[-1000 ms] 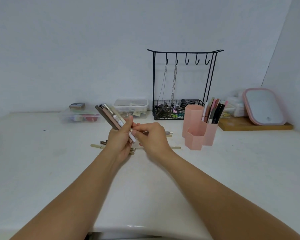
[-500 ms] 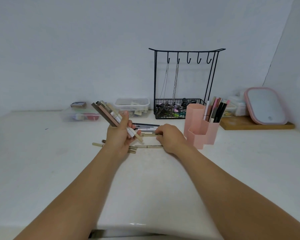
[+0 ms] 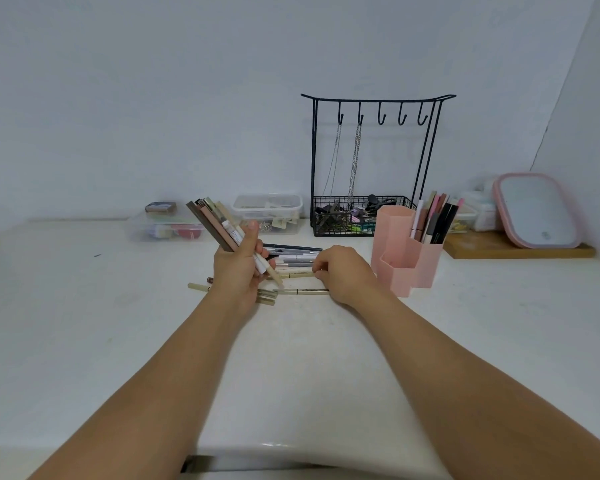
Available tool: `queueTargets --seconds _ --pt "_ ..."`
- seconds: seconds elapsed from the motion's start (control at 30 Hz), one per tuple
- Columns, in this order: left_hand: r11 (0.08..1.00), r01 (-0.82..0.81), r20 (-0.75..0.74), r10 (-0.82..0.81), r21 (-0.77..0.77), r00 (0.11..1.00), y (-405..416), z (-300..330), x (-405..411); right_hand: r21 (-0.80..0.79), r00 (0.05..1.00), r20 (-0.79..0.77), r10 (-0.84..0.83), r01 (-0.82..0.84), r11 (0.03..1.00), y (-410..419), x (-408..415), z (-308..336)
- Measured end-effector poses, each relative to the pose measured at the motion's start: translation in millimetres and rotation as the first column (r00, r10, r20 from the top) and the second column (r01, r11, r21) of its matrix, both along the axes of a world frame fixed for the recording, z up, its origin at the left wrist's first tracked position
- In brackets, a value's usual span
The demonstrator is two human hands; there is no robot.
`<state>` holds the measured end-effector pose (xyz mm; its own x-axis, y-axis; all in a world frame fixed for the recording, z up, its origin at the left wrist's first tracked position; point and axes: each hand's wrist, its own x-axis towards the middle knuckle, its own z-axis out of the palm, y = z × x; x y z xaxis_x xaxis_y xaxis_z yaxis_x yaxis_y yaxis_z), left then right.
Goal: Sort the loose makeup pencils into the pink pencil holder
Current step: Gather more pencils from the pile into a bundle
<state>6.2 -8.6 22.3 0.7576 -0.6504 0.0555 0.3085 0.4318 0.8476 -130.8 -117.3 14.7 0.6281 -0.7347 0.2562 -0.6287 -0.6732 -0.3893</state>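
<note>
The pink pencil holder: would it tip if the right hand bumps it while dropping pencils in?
Possibly. The pink pencil holder looks like thin, light plastic, and its pencils lean out of the rear compartment. Its three joined compartments give a broad footing, so it may slide on the smooth table instead.

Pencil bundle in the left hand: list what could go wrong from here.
1. The left hand grips a fanned bundle of pencils; adding another may let one slip out.
2. The right hand pinches a beige pencil among the loose pencils; lifting it could roll the others.
3. The pink pencil holder stands close by the right wrist and might get knocked.
</note>
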Motion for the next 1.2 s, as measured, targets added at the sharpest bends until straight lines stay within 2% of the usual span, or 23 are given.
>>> queueTargets --seconds 0.17,0.3,0.4,0.47,0.57,0.7,0.83,0.9,0.97,1.03,1.1,1.2 --pt "1.000 -0.020 0.024 0.020 0.011 1.000 -2 -2 2 -0.004 0.999 -0.010 0.035 -0.035 0.999 0 1 0" --pt "1.000 -0.024 0.028 0.024 0.010 0.999 -4 -5 4 -0.065 0.993 -0.086 0.083 -0.088 0.994 6 9 -2" --pt "1.000 -0.023 0.027 0.023 0.003 0.999 -4 -6 4 -0.087 0.997 -0.068 0.030 -0.036 0.996 9 13 -2" --pt "1.000 -0.022 0.029 0.022 -0.001 0.999 -3 -5 4 -0.046 0.999 -0.053 0.011 -0.013 0.999 9 15 0" --pt "1.000 -0.014 0.031 0.014 -0.001 0.999 -3 -5 4 0.129 0.999 0.038 0.013 -0.018 0.991 4 14 1" --pt "1.000 0.010 0.014 -0.009 -0.017 1.000 -1 -3 3 0.175 0.978 0.202 -0.056 0.020 0.984 0 8 2" --pt "0.999 0.038 -0.009 -0.038 -0.018 0.999 1 -1 2 0.314 0.840 0.527 -0.131 -0.049 0.948 9 3 21" --pt "0.996 0.072 -0.049 -0.074 -0.045 0.996 3 3 1 0.472 0.746 0.634 -0.202 -0.167 0.866 19 1 30" --pt "0.989 0.116 -0.079 -0.123 -0.088 0.989 5 5 -1 0.566 0.669 0.715 -0.205 -0.380 0.732 31 3 34" --pt "0.983 0.151 -0.068 -0.159 -0.107 0.985 8 7 -3 0.557 0.668 0.736 -0.106 -0.510 0.656 44 6 34" --pt "0.985 0.162 -0.016 -0.164 -0.060 0.986 9 7 -4 0.512 0.697 0.717 0.020 -0.546 0.663 55 10 31" --pt "0.988 0.152 0.025 -0.151 -0.016 0.988 9 7 -6 0.476 0.728 0.681 0.078 -0.521 0.708 58 14 26"
